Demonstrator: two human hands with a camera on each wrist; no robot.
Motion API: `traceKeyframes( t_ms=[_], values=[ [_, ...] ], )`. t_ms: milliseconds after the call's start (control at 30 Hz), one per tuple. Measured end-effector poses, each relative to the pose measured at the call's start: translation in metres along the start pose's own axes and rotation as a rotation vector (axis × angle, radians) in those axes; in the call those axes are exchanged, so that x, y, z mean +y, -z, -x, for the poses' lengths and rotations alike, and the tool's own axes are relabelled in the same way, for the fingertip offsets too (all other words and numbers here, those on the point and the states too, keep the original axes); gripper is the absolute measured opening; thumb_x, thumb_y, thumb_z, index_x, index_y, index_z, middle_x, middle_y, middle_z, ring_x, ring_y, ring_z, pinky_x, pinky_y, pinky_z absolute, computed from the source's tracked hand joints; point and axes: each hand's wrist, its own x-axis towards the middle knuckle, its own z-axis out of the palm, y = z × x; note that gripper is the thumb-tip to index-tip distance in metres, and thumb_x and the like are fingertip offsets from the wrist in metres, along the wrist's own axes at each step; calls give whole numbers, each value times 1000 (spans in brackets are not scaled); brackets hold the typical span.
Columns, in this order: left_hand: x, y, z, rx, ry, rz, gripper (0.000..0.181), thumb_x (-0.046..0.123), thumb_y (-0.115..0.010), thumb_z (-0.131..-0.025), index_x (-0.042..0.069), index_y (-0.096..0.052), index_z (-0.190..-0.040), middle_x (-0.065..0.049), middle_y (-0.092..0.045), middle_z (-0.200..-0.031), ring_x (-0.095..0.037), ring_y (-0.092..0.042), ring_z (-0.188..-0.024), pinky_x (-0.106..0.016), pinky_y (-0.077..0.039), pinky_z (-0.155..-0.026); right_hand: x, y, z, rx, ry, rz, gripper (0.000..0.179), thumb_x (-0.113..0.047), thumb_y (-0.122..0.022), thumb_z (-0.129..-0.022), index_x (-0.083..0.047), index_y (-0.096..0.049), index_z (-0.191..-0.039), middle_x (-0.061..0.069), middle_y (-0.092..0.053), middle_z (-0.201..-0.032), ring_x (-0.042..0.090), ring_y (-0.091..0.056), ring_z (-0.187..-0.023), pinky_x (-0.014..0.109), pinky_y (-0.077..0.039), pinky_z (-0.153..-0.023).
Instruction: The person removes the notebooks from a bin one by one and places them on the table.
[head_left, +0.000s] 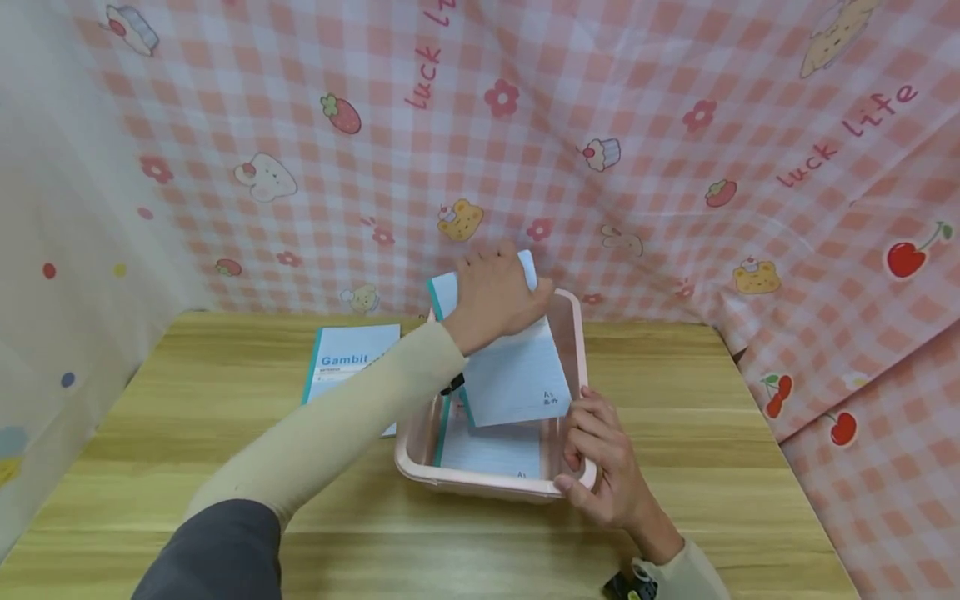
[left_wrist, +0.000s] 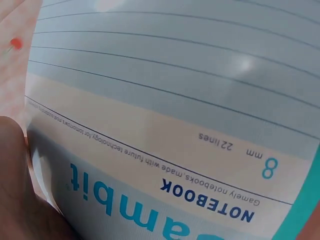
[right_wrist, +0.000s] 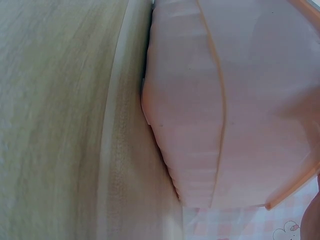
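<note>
Over a pale pink plastic basket, my left hand grips a light-blue notebook by its upper part. The notebook is tilted, its lower edge above the basket's inside. In the left wrist view its cover fills the picture, and the thumb lies along one edge. A second notebook lies inside the basket, partly covered by the held one. My right hand holds the basket's rim at the near right corner, thumb on the front edge. The right wrist view shows the basket's outer wall.
Left of the basket, another Gambit notebook lies on the wooden table, partly hidden by my left forearm. A pink checked cloth hangs behind the table and along the right side.
</note>
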Motion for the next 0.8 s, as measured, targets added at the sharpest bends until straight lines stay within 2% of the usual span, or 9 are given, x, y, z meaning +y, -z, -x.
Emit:
traceKeyframes(
  t_ms=[133, 200, 300, 367, 467, 667, 800],
  values=[
    [-6, 26, -2, 43, 28, 72, 61, 60, -38, -94, 4, -50, -113, -16, -58, -104, -35, -56, -100, -55, -41, -97, 1, -1, -1, 7, 32, -6, 45, -46, -56, -97, -16, -43, -65, -2, -47, -72, 26, -51, -92, 46, -27, -121],
    [-9, 37, -3, 76, 36, 86, 60, 58, -39, -93, 3, -50, -115, -16, -58, -107, -36, -55, -102, -55, -40, -98, 1, -2, -1, 8, 38, -8, 46, -45, -56, -97, -16, -43, -65, -2, -47, -72, 25, -50, -91, 47, -27, -121],
    [-14, 55, -3, 114, 39, 100, 55, 57, -39, -93, 5, -50, -108, -14, -56, -100, -35, -53, -95, -49, -42, -92, 0, -3, -1, 16, 40, -4, 46, -46, -55, -98, -16, -43, -64, -2, -47, -71, 25, -50, -91, 47, -27, -121],
    [-18, 66, -3, 140, 42, 130, 46, 54, -41, -93, 9, -45, -100, -11, -51, -91, -31, -50, -85, -45, -40, -84, -1, -3, -1, 20, 36, -3, 46, -46, -55, -98, -16, -43, -64, -2, -47, -71, 24, -50, -90, 46, -27, -121],
    [-28, 81, -1, 182, 53, 177, 40, 50, -42, -92, 10, -42, -99, -10, -47, -88, -30, -46, -81, -42, -36, -81, -2, -3, -2, 27, 42, -8, 47, -45, -56, -98, -15, -43, -64, -1, -47, -71, 24, -49, -90, 47, -27, -121],
    [-60, 102, 4, 247, 124, 208, 39, 45, -40, -91, 7, -42, -102, -13, -47, -91, -34, -46, -83, -43, -35, -84, 0, -3, -5, 22, 62, -13, 45, -42, -57, -97, -15, -43, -65, 0, -48, -72, 25, -50, -90, 48, -27, -121],
    [-87, 110, 7, 228, 205, 258, 44, 46, -36, -95, 5, -44, -110, -14, -49, -96, -34, -49, -85, -43, -42, -80, 0, -2, -5, 23, 67, -10, 44, -41, -57, -96, -15, -42, -64, 0, -48, -73, 26, -50, -90, 48, -27, -121]
  ],
)
